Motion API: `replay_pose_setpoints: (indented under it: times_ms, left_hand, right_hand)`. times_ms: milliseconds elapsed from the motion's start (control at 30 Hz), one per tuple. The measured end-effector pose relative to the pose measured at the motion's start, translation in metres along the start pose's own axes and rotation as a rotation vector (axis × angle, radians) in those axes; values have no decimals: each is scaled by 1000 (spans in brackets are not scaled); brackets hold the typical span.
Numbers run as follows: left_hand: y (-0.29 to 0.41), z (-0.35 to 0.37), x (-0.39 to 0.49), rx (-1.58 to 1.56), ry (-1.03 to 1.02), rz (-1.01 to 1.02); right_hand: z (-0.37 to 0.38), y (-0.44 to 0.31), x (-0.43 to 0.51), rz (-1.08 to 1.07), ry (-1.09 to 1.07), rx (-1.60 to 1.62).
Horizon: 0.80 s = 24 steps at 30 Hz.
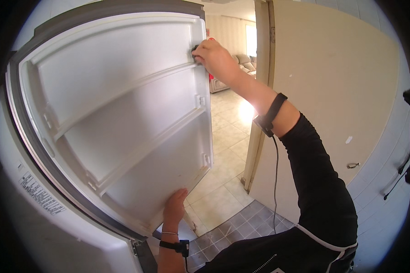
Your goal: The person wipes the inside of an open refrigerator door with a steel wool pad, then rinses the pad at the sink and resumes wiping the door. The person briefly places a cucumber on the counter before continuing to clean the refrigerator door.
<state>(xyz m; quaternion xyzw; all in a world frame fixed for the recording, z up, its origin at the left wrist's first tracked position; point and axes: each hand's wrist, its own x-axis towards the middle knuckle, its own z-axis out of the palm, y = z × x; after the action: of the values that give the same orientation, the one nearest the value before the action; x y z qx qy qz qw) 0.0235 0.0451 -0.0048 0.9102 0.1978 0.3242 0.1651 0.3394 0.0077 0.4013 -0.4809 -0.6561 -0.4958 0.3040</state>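
Note:
An opened refrigerator door (130, 123) shows its white inner liner, with two moulded ridges across it and small shelf brackets along the sides. Up at the liner's far right edge, my right hand (210, 54) pinches a small dark scrubbing pad (194, 49) against the plastic. Most of that pad is hidden by my fingers. My left hand (175, 204) grips the door's bottom edge, its fingertips on the inner face. Brownish stains (201, 173) mark the liner near its lower right corner.
Left of the door stands the refrigerator body (85, 235), bearing a printed label (41, 192). A beige room door (328, 102) with a small metal handle (353, 166) is at right. Through the doorway are pale floor tiles (225, 146) and a sofa (246, 65). Grey tiles (222, 235) lie below.

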Motion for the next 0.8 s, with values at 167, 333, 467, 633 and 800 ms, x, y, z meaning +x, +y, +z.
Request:
replay_pose_setpoints:
  times_ms: [167,333,467,633,800]
  left_hand:
    - [1,-3,1,27,14,26]
    - [-1,-2,1,49,6,34]
    - [-1,0,-1,46,13,39]
    - [0,0,-2,33,16,27]
    - [0,0,0,-6,20,49]
  right_hand:
    - [0,-2,15,58,-37,61]
    - [8,0,32,116,-99,-64]
    - [7,-2,20,-111,-163,-236]
    - [4,-8,21,-20,-293,-121]
    - [1,-23,36,350,-311,268]
